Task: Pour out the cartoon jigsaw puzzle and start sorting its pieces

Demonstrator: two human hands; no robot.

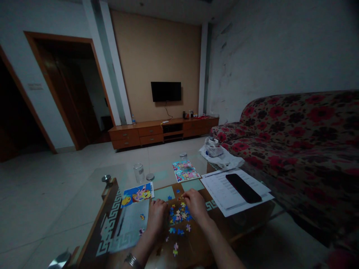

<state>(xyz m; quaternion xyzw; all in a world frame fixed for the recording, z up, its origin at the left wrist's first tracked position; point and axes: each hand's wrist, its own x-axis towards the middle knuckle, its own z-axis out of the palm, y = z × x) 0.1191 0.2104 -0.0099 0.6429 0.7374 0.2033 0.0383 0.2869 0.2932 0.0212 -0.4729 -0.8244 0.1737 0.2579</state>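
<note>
Many small jigsaw puzzle pieces [179,216] lie in a loose heap on the glass-topped coffee table, in blue, yellow and pink. My right hand [196,205] is at the heap's upper right, thumb and finger pinched on a small puzzle piece [180,199]. On the heap's left, my left hand [157,216] has its fingers curled together above the glass; what they hold, if anything, is hidden. A stray piece [142,216] rests left of that hand, near a printed picture card [137,195]. Another colourful card [186,172] lies farther back.
Behind the left card stands a clear glass jar [138,172] beside a round metal lid [150,176]. Printed papers [215,186] with a black phone [243,188] on them lie to the right. A plastic bag [224,158] sits at the back right, near the flowered sofa [291,130].
</note>
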